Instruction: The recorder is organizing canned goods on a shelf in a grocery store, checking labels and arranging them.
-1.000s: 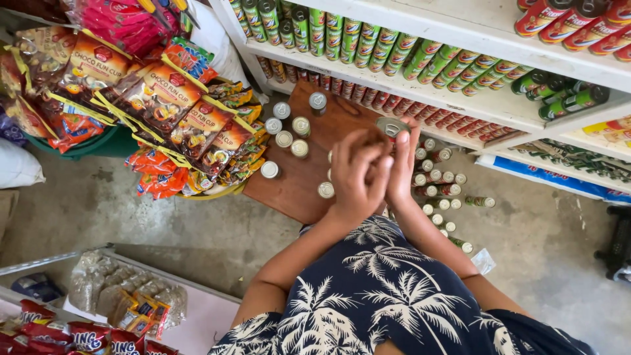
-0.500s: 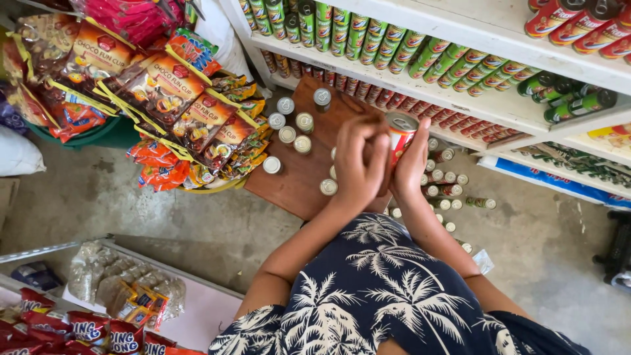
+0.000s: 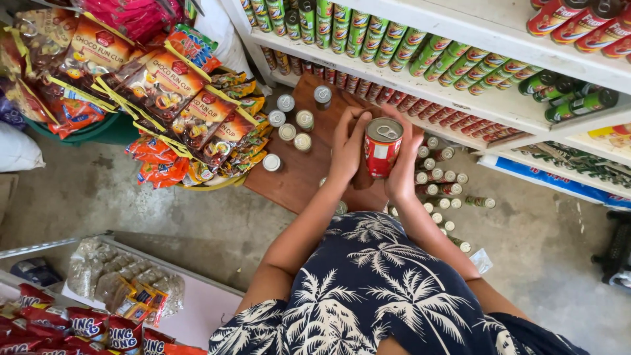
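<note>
Hands [image 3: 374,154] raised red can [image 3: 382,148], now upright.

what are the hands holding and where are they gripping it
A red can, upright, held by its sides: the left hand on one side, the right hand on the other.

Red cylindrical metal can [image 3: 382,150], silver lid. Brown wooden board [image 3: 309,167]. Green tins [image 3: 394,49] on white shelf [image 3: 460,98]. Navy shirt [image 3: 374,289], white palm-tree print. Grey concrete floor [image 3: 131,210].
</note>
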